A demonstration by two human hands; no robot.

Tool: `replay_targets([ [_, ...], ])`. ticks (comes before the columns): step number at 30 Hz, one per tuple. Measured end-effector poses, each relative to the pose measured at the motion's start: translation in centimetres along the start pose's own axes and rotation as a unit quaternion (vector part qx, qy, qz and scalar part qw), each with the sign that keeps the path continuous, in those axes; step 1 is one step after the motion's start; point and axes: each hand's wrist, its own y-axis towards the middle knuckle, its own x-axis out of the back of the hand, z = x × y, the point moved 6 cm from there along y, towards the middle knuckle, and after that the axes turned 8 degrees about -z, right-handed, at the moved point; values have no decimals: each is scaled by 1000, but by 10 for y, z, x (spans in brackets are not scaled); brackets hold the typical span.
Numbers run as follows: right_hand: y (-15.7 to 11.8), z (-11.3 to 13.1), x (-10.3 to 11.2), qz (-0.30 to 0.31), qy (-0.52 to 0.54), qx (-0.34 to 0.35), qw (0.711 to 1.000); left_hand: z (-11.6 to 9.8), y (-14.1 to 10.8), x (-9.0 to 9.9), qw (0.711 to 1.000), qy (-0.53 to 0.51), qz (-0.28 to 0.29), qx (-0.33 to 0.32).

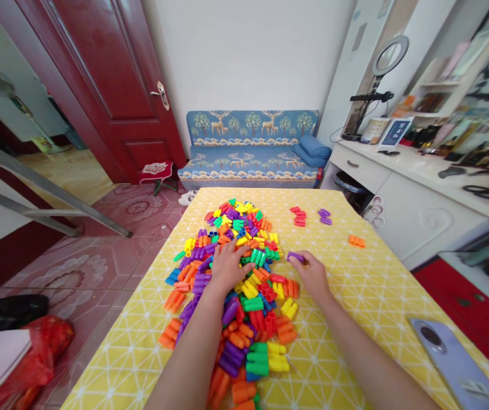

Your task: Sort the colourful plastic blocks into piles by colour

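Right grip (pixel 314 273) on purple piece (pixel 296 257)

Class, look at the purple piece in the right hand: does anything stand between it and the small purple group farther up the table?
Nothing visible does. Between the purple piece in the right hand and the small purple group, only yellow cloth shows. The red group lies left of that path.

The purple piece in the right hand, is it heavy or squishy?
Probably light: the purple piece is small enough for the right hand to pinch. Likely stiff, since it looks like smooth plastic and shows no visible bend.
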Motion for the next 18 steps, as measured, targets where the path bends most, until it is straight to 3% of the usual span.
replay_targets([
  [2,20,-22,25,-38,-50,-51,997,0,0,1,1000,-1,-4,-4],
  [4,37,-42,50,-59,-173,-75,980,-1,1,1,1000,-2,-13,-11],
  [6,45,-52,72,-101,-291,-47,950,-1,2,1,1000,-9,-24,-18],
  [8,42,-52,83,-143,-343,26,928,0,3,1,999,-24,-36,-24],
  [10,30,-50,79,-137,-347,99,923,1,4,0,997,-49,-49,-30],
  [12,19,-52,65,-87,-360,139,918,3,5,2,994,-80,-70,-29],
  [15,14,-62,45,-16,-427,117,897,5,5,11,982,-123,-143,-23],
  [18,31,-73,35,31,-486,56,871,-3,3,21,962,-176,-198,-71],
])
